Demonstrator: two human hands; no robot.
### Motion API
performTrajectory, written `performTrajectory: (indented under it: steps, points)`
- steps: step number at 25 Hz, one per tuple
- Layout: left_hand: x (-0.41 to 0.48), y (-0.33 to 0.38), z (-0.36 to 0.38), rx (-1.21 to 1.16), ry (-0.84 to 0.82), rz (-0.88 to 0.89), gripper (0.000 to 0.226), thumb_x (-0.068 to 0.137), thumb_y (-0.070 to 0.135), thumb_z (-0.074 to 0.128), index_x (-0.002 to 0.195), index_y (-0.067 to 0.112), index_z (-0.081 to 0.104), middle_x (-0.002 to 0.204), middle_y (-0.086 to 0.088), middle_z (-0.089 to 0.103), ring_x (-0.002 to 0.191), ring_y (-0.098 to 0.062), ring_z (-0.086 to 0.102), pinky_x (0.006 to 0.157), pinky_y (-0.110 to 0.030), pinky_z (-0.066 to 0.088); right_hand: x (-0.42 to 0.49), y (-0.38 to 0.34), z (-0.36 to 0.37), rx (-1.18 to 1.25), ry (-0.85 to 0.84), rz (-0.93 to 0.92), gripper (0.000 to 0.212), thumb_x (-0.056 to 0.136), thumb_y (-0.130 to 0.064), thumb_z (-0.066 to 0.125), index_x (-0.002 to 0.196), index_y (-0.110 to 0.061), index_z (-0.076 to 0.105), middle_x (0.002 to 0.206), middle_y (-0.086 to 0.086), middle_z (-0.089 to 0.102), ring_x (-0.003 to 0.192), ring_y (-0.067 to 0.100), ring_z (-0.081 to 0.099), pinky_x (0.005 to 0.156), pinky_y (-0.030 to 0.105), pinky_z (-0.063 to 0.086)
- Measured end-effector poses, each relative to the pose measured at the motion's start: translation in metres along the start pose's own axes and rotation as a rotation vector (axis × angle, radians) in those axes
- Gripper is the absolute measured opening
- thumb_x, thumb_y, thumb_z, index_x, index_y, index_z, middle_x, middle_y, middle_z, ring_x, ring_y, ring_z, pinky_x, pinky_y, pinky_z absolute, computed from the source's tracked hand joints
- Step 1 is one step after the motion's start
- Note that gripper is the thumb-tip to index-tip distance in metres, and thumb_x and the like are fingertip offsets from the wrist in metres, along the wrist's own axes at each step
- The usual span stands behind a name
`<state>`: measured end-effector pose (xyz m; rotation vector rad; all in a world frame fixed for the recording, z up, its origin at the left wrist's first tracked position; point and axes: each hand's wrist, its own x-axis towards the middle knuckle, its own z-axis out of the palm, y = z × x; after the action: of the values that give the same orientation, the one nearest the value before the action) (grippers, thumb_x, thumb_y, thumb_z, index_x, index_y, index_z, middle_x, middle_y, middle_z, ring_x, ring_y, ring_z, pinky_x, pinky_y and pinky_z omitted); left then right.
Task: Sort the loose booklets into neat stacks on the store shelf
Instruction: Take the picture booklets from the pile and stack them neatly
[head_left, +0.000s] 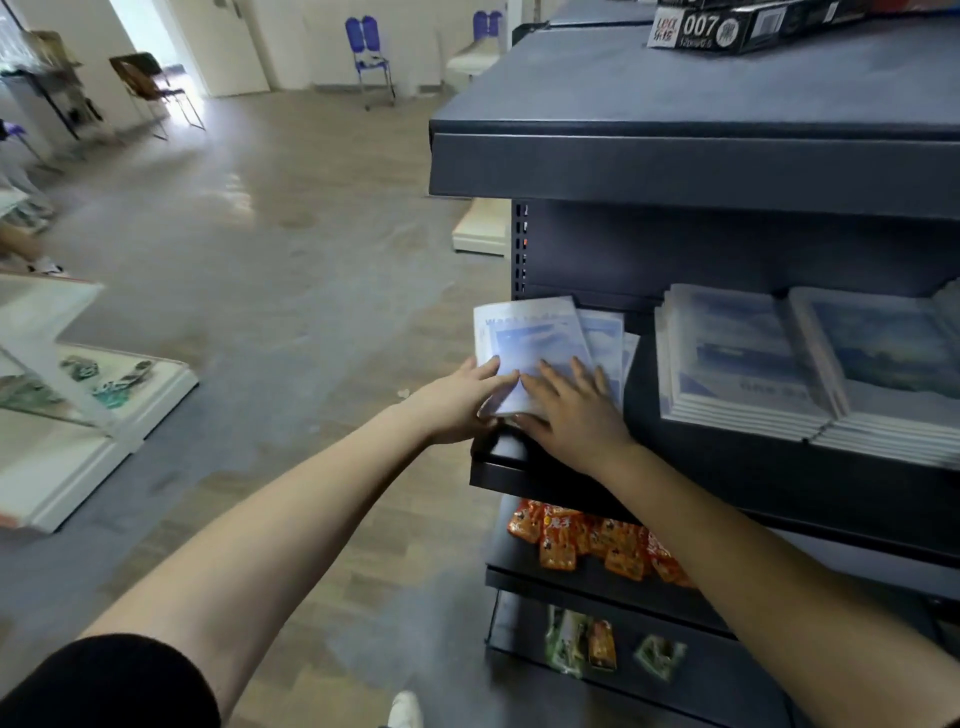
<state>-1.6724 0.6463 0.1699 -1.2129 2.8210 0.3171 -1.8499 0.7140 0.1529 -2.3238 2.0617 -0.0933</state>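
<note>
The loose booklets (540, 338) lie fanned at the left end of the middle shelf (644, 447), their long axis pointing away from the person. The right hand (574, 415) presses flat on them with straight fingers. The left hand (462, 400) meets their left edge; whether it pinches, I cannot tell. The neat stacks (743, 364) lie to the right. A black box (753, 26) above reads "007".

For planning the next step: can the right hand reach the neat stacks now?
Probably yes: the right hand rests on the loose booklets, and nothing stands between it and the stacks.
</note>
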Motion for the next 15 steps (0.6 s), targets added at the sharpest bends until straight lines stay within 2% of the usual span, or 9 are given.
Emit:
performTrajectory:
  steps: [2, 4, 6, 8, 12, 15]
  points:
    - [-0.001, 0.002, -0.007, 0.044, -0.015, 0.018, 0.060, 0.088, 0.025, 0.059, 0.142, 0.021, 0.033, 0.141, -0.009, 0.037, 0.126, -0.031, 0.037, 0.093, -0.040, 0.044, -0.001, -0.002, -0.002, 0.009, 0.015, 0.006, 0.063, 0.093, -0.061, 0.027, 0.147, -0.030, 0.021, 0.158, -0.001, 0.013, 0.144, 0.034, 0.005, 0.116, 0.053, 0.001]
    - [-0.002, 0.011, -0.014, 0.095, -0.003, 0.038, 0.048, 0.084, 0.018, 0.059, 0.130, 0.016, 0.046, 0.121, -0.010, 0.048, 0.110, -0.031, 0.047, 0.078, -0.036, 0.045, -0.003, -0.002, -0.003, 0.019, 0.036, 0.000, 0.062, 0.093, -0.059, 0.029, 0.146, -0.029, 0.023, 0.157, -0.001, 0.015, 0.144, 0.034, 0.006, 0.115, 0.053, 0.001]
    - [-0.002, 0.020, -0.017, 0.123, 0.019, 0.021, 0.032, 0.081, 0.012, 0.059, 0.113, 0.014, 0.054, 0.105, -0.009, 0.051, 0.098, -0.031, 0.052, 0.068, -0.034, 0.040, -0.006, -0.001, -0.003, 0.042, 0.044, -0.012, 0.059, 0.094, -0.055, 0.033, 0.145, -0.029, 0.026, 0.157, -0.001, 0.018, 0.144, 0.034, 0.008, 0.115, 0.054, 0.003]
    - [-0.004, 0.026, -0.017, 0.107, 0.030, 0.004, 0.025, 0.078, 0.006, 0.059, 0.101, 0.015, 0.059, 0.097, -0.007, 0.050, 0.092, -0.030, 0.050, 0.065, -0.033, 0.038, -0.009, 0.002, -0.003, 0.085, 0.063, -0.004, 0.054, 0.094, -0.050, 0.037, 0.144, -0.031, 0.029, 0.156, -0.003, 0.021, 0.143, 0.033, 0.010, 0.113, 0.056, 0.007]
    - [-0.011, 0.044, -0.020, -0.102, 0.116, -0.054, 0.045, 0.078, -0.002, 0.053, 0.117, 0.018, 0.063, 0.105, -0.007, 0.052, 0.093, -0.023, 0.042, 0.069, -0.027, 0.031, -0.021, 0.012, -0.004, 0.069, 0.190, -0.055, 0.048, 0.092, -0.037, 0.049, 0.139, -0.031, 0.040, 0.146, -0.002, 0.040, 0.134, 0.028, 0.031, 0.104, 0.050, 0.028]
    - [-0.024, 0.059, -0.018, -0.345, 0.308, -0.130, 0.042, 0.076, -0.002, 0.052, 0.110, 0.019, 0.066, 0.131, -0.007, 0.052, 0.112, -0.029, 0.052, 0.083, -0.031, 0.044, -0.028, 0.021, -0.014, 0.243, 0.325, -0.093, 0.042, 0.083, -0.023, 0.064, 0.125, -0.027, 0.059, 0.129, 0.002, 0.058, 0.117, 0.031, 0.050, 0.090, 0.047, 0.043]
